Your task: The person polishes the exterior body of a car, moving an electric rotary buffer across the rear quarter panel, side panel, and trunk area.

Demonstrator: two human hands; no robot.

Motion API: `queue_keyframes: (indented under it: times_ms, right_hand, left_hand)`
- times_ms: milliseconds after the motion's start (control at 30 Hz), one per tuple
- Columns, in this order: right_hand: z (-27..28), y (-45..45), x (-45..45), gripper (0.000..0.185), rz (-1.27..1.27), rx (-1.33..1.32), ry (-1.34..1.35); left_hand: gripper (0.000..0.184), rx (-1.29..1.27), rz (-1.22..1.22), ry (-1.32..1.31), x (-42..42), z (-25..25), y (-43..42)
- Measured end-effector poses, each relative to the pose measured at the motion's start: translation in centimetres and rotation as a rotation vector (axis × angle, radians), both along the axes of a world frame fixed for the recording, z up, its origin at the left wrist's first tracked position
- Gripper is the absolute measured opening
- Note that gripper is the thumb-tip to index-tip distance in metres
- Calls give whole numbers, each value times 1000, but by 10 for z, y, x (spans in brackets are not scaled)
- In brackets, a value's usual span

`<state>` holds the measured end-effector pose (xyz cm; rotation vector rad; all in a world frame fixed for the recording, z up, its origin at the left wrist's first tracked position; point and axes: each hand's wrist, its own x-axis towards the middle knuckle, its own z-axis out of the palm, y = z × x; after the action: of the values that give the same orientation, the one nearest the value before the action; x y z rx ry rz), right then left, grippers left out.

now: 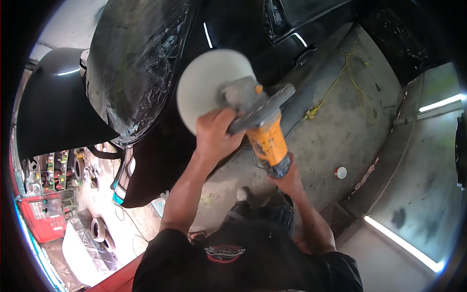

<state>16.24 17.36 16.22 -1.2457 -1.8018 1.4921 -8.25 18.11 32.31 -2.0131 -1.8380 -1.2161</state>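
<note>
An orange and grey power polisher (267, 138) with a round whitish pad (204, 82) is held over the side of a black car (233, 29). My left hand (217, 134) is closed on the grey front handle, close to the pad's lower edge. Around the dark rear end of the orange body, my right hand (288, 177) is wrapped, partly hidden by the tool. The pad looks blurred; whether it touches the paint cannot be made out.
Plastic film (141, 53) covers the car's glass. A yellow cord (340, 73) lies on the concrete floor at the right. A small white-topped tub (340, 173) and a floor grate (336, 217) are lower right. Tyres (98, 229) and shelves are at lower left.
</note>
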Motion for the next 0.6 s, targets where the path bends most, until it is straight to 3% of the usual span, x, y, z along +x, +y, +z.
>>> queue_keyframes:
  times_ms: [100,200,300,433,533,600]
  right_hand:
    - [-14,47,5,90,-146,161,-50]
    - [7,105,7,96,-122,126,7]
    - [19,128,5,90,-129,56,149]
    - [16,89,15,83,-106,-19,89]
    - [1,34,22,84,-64,45,-6]
    - [6,-2,23,87,-25,-56,-30]
  left_hand:
    - [24,43,-34,28,12,15,70]
    - [28,66,-51,79,21,29,133]
    - [26,91,-93,17,26,35,164]
    - [27,-41,-8,45,30,15,129]
    - [24,-52,18,-31,29,-8,55]
    - [20,-122,104,-62,28,-10,0]
